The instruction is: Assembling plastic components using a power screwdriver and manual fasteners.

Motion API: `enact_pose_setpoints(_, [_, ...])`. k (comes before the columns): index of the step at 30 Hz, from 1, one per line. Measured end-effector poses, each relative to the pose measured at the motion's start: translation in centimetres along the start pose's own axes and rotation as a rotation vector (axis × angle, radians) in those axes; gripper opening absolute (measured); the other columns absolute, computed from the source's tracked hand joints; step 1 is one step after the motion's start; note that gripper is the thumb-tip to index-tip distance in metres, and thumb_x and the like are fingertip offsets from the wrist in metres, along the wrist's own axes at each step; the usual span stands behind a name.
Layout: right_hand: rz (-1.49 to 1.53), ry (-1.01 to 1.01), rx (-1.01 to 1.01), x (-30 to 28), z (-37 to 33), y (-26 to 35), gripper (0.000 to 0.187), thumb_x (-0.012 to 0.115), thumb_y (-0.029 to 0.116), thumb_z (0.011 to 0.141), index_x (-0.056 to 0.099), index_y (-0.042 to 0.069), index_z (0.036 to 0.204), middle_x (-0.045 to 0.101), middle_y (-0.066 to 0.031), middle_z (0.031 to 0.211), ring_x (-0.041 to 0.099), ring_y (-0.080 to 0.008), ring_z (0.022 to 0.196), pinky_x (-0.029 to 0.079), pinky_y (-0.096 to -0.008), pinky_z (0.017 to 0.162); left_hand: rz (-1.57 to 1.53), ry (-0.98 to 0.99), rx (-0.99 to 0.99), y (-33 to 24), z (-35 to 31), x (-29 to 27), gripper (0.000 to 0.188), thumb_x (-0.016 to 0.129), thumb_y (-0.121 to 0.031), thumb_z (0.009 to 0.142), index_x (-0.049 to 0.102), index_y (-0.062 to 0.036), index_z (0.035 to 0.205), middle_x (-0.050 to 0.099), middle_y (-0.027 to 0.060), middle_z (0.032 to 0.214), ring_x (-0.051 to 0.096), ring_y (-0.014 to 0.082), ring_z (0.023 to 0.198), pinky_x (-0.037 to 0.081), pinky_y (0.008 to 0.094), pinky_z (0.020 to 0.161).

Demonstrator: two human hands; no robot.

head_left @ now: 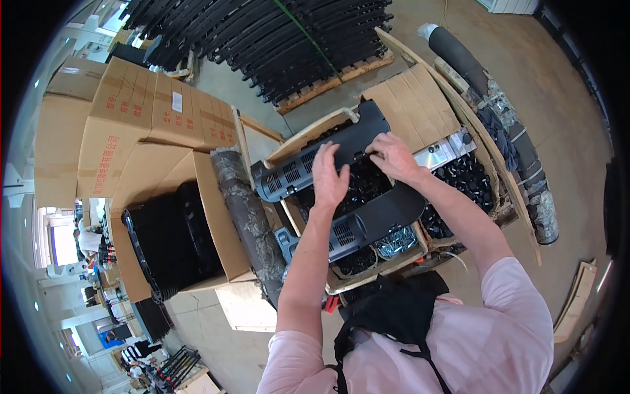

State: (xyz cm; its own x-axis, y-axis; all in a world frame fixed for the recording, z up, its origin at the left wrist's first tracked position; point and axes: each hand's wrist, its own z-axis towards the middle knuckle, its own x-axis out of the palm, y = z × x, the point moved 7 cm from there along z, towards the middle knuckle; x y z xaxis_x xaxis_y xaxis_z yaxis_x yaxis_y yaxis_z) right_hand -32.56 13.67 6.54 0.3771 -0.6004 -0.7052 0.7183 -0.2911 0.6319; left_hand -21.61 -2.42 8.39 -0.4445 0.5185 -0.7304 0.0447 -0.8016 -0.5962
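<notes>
So both hands are on a black U-shaped plastic shell (348, 190) lying over parts bins (459, 177): left hand (328, 176) flat, fingers spread; right hand (392, 155) pinching its inner edge.

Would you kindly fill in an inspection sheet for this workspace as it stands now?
Surface: wooden tray of compartments on a concrete floor.
Job's things: black U-shaped plastic part lying across the tray.
Clutter: small black parts and shiny screws in the compartments.
Grippers: left hand flat on the part, fingers spread; right hand pinching at its inner edge.
Cables: nothing seen.
Surroundings: open carton of black parts, stacked cartons, black frames on a pallet.
</notes>
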Motion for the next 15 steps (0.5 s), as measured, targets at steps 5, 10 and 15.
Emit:
enact_pose_setpoints(5, [0.250, -0.067, 0.224, -3.9, -4.9, 0.8, 0.014, 0.074, 0.008, 0.088, 0.073, 0.001, 0.101, 0.068, -0.0106, 0.093, 0.065, -0.0277, 0.088, 0.052, -0.0362, 0.078, -0.237, -0.072, -0.261, -0.4, -8.4, -5.4, 0.017, 0.074, -0.008, 0.090, 0.065, -0.0012, 0.102, 0.065, 0.0139, 0.098, 0.064, 0.0269, 0.086, 0.052, 0.0361, 0.078])
enact_pose_setpoints(10, [0.407, -0.004, 0.423, -5.8, -12.6, 1.7, 0.012, 0.072, 0.006, 0.091, 0.073, 0.000, 0.101, 0.070, -0.0079, 0.091, 0.066, -0.0164, 0.080, 0.053, -0.0299, 0.073, -0.317, 0.439, -0.276, -4.6, -21.8, -2.8, 0.015, 0.070, -0.014, 0.092, 0.067, -0.0005, 0.099, 0.065, 0.0150, 0.084, 0.066, 0.0301, 0.079, 0.054, 0.0387, 0.072])
enact_pose_setpoints(15, [0.573, 0.114, 0.523, -4.4, -18.3, 5.4, 0.010, 0.071, 0.004, 0.092, 0.073, 0.000, 0.101, 0.072, -0.0062, 0.090, 0.064, -0.0090, 0.081, 0.053, -0.0274, 0.073, 0.032, 0.528, -0.255, -0.5, -26.9, 1.7, 0.024, 0.066, -0.024, 0.096, 0.069, -0.0023, 0.105, 0.072, 0.0200, 0.094, 0.071, 0.0388, 0.087, 0.058, 0.0496, 0.077])
